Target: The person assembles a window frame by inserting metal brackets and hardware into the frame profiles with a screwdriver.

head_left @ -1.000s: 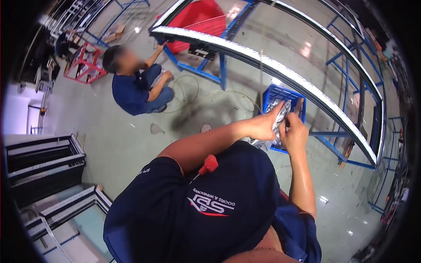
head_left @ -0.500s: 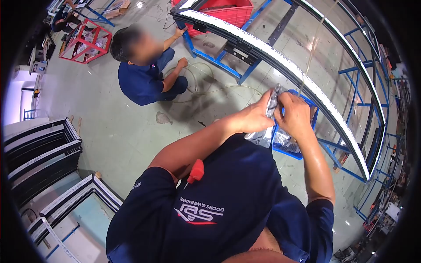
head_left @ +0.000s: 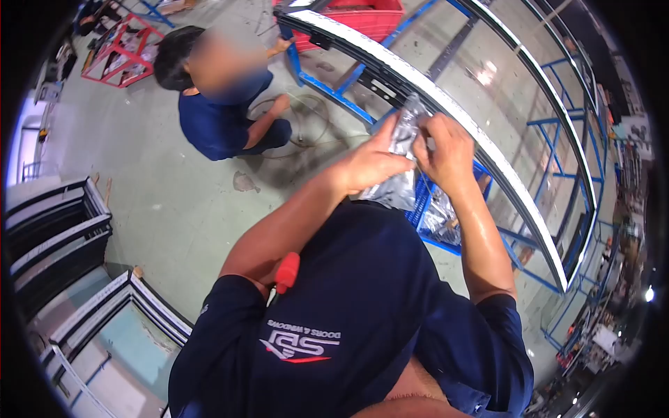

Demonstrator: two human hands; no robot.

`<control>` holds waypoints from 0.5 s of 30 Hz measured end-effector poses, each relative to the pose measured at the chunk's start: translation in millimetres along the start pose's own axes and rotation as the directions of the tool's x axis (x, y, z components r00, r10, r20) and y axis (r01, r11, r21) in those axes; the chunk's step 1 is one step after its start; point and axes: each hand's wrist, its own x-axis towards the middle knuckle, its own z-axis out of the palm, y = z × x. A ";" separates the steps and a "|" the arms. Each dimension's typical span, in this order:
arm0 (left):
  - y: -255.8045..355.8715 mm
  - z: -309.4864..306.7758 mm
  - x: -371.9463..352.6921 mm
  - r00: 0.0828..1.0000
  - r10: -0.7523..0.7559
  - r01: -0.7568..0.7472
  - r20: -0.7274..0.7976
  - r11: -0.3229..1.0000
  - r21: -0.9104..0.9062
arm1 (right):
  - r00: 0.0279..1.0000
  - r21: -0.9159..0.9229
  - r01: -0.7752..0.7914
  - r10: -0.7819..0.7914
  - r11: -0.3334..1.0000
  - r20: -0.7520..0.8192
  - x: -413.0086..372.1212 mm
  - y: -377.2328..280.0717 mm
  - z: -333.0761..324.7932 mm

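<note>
A clear plastic bag [head_left: 398, 182] with grey contents hangs in front of my chest. My left hand [head_left: 377, 159] is closed around its left side, the thumb lying across the front. At the bag's upper right edge, my right hand [head_left: 448, 152] has its fingers curled in a pinch; what lies between the fingertips is hidden. Below and behind my right hand, a blue basket [head_left: 440, 245] holds more plastic bags. A red-handled tool [head_left: 286, 270] sticks up at my left sleeve.
A crouching person [head_left: 221, 127] in dark blue holds the blue stand beside a long frame [head_left: 446, 104]. Behind it is a red bin [head_left: 362, 25]. More frames [head_left: 97, 306] stand at lower left. A red rack [head_left: 124, 57] is at upper left, and a thin hose lies on the floor.
The view has shifted, and both hands with the bag appear further left and higher. More of the bag shows between them. The crouching person's head has moved nearer and higher in view.
</note>
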 end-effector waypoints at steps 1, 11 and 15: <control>3.1 -3.0 -2.5 0.999 -0.050 0.051 0.019 0.998 -0.045 | 1.000 0.040 0.005 -0.004 0.999 -0.030 0.8 -3.3 -1.9; -7.5 -16.1 -26.6 0.997 0.044 -0.064 0.060 0.921 0.384 | 0.726 0.869 -0.494 0.554 0.010 0.407 -65.4 42.2 63.5; -11.8 -20.7 -41.1 0.995 0.102 -0.092 0.008 0.858 0.505 | 0.664 -0.215 -0.581 0.610 0.785 0.433 -62.1 109.4 141.7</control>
